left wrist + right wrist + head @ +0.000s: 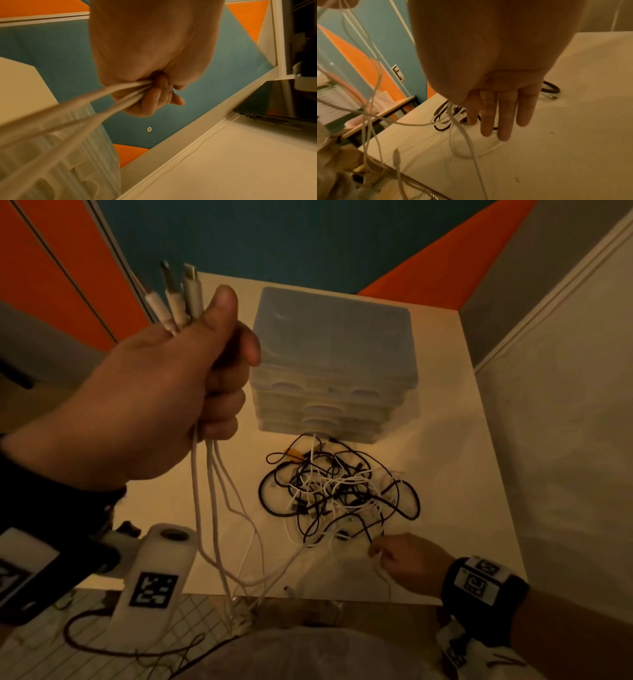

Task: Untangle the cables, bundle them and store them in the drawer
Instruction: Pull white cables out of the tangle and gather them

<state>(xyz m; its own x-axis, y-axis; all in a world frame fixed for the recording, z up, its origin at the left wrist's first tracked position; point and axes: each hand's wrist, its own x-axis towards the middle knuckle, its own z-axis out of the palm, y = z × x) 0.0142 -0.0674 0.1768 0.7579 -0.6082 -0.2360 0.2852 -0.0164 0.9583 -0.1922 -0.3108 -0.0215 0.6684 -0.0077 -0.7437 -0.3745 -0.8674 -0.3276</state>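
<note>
The left hand [164, 392] is gripping 3 thin white cables [209, 484] aloft. The right hand [404, 559] is pinching another white strand beside the black-and-white tangle [339, 491] fronting the translucent plastic drawer unit [332, 364]; drawing slowly should avoid tightening knots.

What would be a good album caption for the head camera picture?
Left hand grips three white cables aloft while right hand pinches another from the tangle beside the drawers.

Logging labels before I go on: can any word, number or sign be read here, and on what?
No readable words or numbers.
Left wrist camera: black-and-white square code, no letters.
Right wristband: same kind of codes, no letters.
Papers on the side desk: print too blurred.
</note>
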